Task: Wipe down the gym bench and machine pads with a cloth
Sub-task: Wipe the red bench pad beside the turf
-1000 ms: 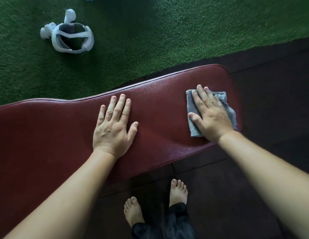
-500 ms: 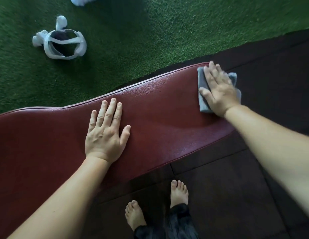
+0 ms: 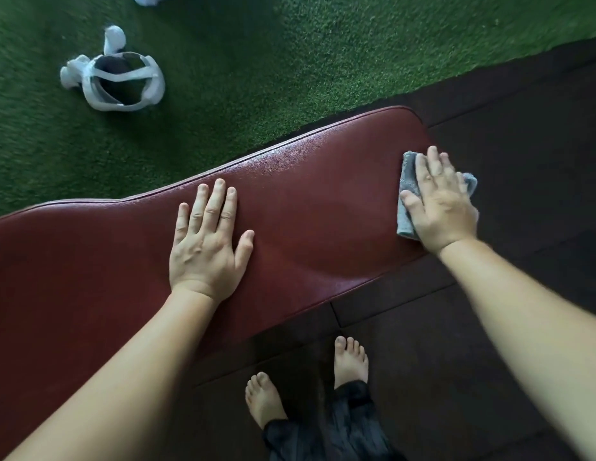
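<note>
A dark red padded gym bench (image 3: 323,201) runs from the lower left to the upper right. My left hand (image 3: 207,244) lies flat on its middle, fingers spread, holding nothing. My right hand (image 3: 439,207) presses a grey cloth (image 3: 406,184) flat against the bench's right end, near the edge. Most of the cloth is hidden under the palm; one corner sticks out past the bench on the right.
Green artificial turf (image 3: 256,61) lies beyond the bench, with a white headset and strap (image 3: 113,81) on it at the upper left. Dark rubber floor tiles (image 3: 489,327) cover the near side, where my bare feet (image 3: 350,361) stand close to the bench.
My right hand slid the cloth from the bench's near side to its far corner, then back toward me along the right end. The left hand stayed planted.
</note>
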`<state>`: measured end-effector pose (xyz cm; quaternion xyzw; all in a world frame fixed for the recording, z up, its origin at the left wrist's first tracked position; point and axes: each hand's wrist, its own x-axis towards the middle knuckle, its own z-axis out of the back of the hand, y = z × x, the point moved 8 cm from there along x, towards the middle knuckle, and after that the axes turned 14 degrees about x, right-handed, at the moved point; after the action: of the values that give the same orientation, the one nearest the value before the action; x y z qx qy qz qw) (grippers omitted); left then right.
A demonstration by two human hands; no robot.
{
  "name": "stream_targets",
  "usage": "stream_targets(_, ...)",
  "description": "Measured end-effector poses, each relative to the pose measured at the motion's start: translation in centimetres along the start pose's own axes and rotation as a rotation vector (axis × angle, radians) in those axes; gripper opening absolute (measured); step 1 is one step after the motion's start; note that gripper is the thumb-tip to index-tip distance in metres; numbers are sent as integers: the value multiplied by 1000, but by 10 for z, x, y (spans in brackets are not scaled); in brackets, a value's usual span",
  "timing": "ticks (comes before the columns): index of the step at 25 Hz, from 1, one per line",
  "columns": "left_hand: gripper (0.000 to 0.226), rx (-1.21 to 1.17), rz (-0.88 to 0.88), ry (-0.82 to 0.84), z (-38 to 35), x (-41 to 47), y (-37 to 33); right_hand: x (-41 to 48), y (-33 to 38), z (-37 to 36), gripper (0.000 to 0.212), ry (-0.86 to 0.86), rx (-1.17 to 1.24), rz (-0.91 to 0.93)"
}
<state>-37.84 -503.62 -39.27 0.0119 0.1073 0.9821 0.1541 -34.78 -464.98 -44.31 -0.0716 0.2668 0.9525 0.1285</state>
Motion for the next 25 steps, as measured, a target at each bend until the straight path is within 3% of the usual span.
stream_targets(3,74,-3,-1,10,0,0,0,-43,61,-29,76,-117,-26,-24)
stream_targets(6,74,-14,1,22,-1,0,1,-89,137,-76,76,-18,20,147)
stream_targets(9,74,-27,4,29,-1,0,1,-87,131,-74,76,59,-23,377)
stream_targets(11,74,-35,-1,28,-2,0,1,-58,78,-43,74,-35,-59,270)
stream_targets(13,73,-32,0,17,-1,0,0,-37,33,-13,76,-130,-25,-35)
stream_targets(15,74,-33,3,18,-1,0,1,-49,55,-22,80,-174,-19,-137)
stream_targets(18,74,-34,3,30,0,0,1,-99,137,-74,80,68,-6,230)
stream_targets(20,75,-46,-4,60,0,2,1,-100,150,-77,77,195,-36,449)
stream_targets(21,75,-58,-9,88,-1,3,1,-80,147,-71,77,197,-34,467)
stream_targets(25,72,-136,-57,150,3,4,12,16,146,-48,81,50,-10,121)
